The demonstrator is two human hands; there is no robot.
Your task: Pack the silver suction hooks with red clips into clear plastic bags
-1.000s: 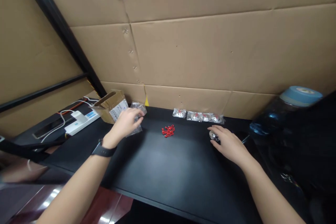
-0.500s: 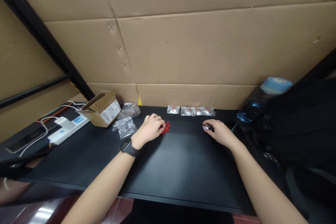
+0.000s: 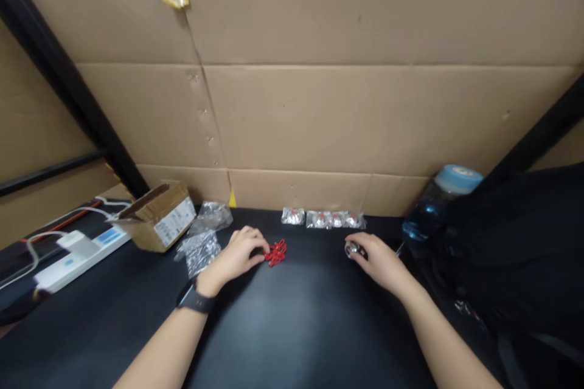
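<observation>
A small tangle of red cord (image 3: 276, 253) lies on the black tabletop (image 3: 292, 322). My left hand (image 3: 241, 253), with a dark watch on its wrist, touches the cord's left edge with bent fingertips; the fingers look closed on part of it. On the right, my right hand (image 3: 375, 258) has its thumb and fingers around a small shiny silver object (image 3: 354, 248) near the tabletop. Against the cardboard wall, a clear packet (image 3: 292, 216) lies by itself, and a row of similar packets (image 3: 335, 219) with silver and red contents sits just right of it.
An open cardboard box (image 3: 159, 216) stands at the left behind crumpled clear bags (image 3: 201, 252). Farther left is a white power strip (image 3: 82, 259) with cables. A blue-lidded bottle (image 3: 440, 202) leans at the right beside a black bag (image 3: 524, 261).
The view has tilted upward and shifted. More of the red cord shows beside my left hand, which sits slightly farther left of it. My right hand still holds the silver object.
</observation>
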